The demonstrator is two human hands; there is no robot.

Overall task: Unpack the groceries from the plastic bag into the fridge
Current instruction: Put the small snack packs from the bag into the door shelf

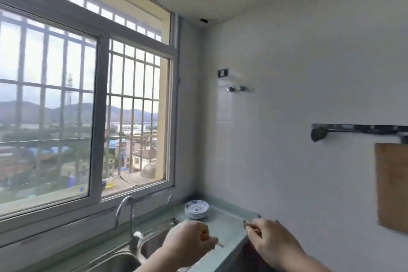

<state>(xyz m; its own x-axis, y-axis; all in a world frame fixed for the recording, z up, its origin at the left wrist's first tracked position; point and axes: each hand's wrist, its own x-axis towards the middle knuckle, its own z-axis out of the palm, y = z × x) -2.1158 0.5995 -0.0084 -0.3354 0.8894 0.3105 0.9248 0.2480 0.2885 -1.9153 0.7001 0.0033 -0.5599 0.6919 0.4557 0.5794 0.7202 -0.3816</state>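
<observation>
Neither plastic bag nor fridge is seen; a small brownish item is pinched in each hand's grip, left hand (pixel 187 242) and right hand (pixel 271 242), above the pale green bench (pixel 223 223), and is judged light, best held gently.

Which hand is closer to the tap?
Left. The left hand is just right of the tap, over the sink. The right hand is farther right, past the counter.

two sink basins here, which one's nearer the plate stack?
The right-hand steel sink basin, beside the green counter holding the stack of blue-and-white plates. The other basin lies left of the chrome faucet.
</observation>
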